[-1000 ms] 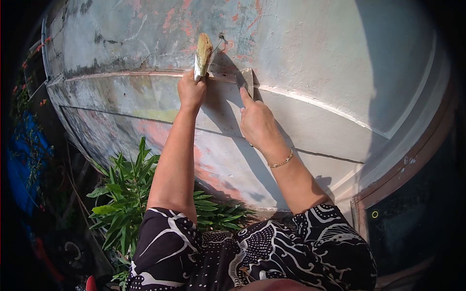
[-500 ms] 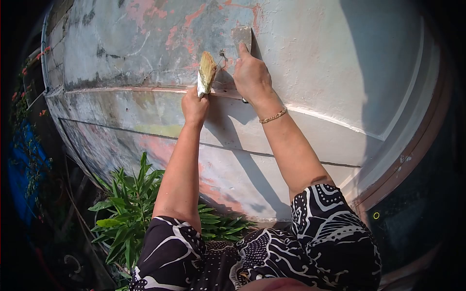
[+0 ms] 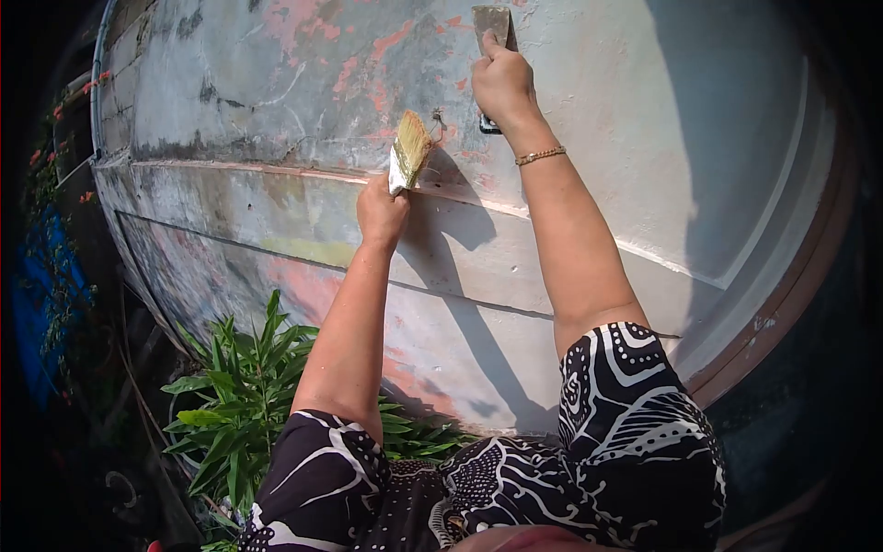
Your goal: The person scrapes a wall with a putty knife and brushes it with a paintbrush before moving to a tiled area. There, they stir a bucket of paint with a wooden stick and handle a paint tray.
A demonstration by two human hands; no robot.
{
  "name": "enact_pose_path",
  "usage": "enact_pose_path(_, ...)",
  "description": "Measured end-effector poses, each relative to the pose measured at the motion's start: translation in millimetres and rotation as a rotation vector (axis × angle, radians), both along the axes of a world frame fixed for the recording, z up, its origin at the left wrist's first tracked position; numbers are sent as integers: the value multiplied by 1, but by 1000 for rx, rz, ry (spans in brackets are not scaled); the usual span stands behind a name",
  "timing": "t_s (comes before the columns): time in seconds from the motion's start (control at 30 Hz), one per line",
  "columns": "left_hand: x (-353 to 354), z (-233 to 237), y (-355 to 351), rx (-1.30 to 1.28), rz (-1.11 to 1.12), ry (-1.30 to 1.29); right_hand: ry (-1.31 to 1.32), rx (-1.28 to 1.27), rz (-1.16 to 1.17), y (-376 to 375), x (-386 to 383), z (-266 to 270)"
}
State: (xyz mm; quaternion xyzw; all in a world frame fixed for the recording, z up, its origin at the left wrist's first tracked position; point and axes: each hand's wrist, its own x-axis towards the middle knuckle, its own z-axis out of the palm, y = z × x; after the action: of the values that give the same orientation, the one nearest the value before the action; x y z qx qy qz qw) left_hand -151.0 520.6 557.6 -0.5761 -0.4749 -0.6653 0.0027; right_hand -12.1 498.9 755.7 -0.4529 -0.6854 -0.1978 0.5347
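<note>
A paintbrush [image 3: 411, 150] with pale bristles and a white and metallic ferrule points upward in my left hand [image 3: 381, 213], whose fingers are closed round its handle. Higher up and to the right, my right hand [image 3: 505, 85] grips a flat scraper [image 3: 493, 22] with a greyish blade. The blade lies at the wall [image 3: 570, 110], and the dark end of its handle shows below my palm. Grey, pink and whitish patches mark the wall's surface. A small dark fixture with a wire [image 3: 438, 117] sticks out beside the bristles.
A narrow ledge [image 3: 303, 173] runs across the wall. Leafy green plants [image 3: 235, 396] grow at its foot, lower left. Blue material [image 3: 46, 304] and orange flowers are at the far left. A curved brownish frame [image 3: 791, 304] edges the right side.
My right hand has moved up and to the right with the scraper. My left hand and the paintbrush sit slightly lower and farther right in view.
</note>
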Motion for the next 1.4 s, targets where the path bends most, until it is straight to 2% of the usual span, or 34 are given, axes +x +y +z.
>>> enact_pose_path(0.07,-1,3,-1,-11,2,-1,84,-77,136,-1,-1,59)
enact_pose_path(0.17,0,4,-5,-32,-52,-43,102,-344,58,-8,-8,98)
enact_pose_path(0.23,-3,5,-4,-40,-77,-51,72,-50,189,11,9,72)
enact_pose_path(0.37,-6,2,0,-57,-58,-18,135,-215,195,-8,22,32)
enact_pose_path(0.47,-1,1,-1,-66,-45,-12,209,-73,278,-4,16,71)
enact_pose_path(0.53,-4,2,0,-67,-35,-12,304,-145,325,-7,10,105)
enact_pose_path(0.77,-3,3,0,-52,-50,-18,267,-282,433,-30,29,120)
enact_pose_path(0.87,-3,2,-1,-52,-26,4,115,-106,264,8,44,99)
enact_pose_path(0.97,-3,5,-5,-63,-12,13,94,-77,252,20,43,111)
enact_pose_path(1.03,0,4,-5,-71,-17,15,170,-176,351,-8,30,133)
enact_pose_path(1.17,-2,6,-7,-55,-14,-2,133,-273,370,-30,15,161)
enact_pose_path(1.3,-3,5,-7,-66,-52,-7,52,-328,302,-29,21,155)
enact_pose_path(1.4,-4,2,0,-76,-50,0,63,-229,251,-26,25,126)
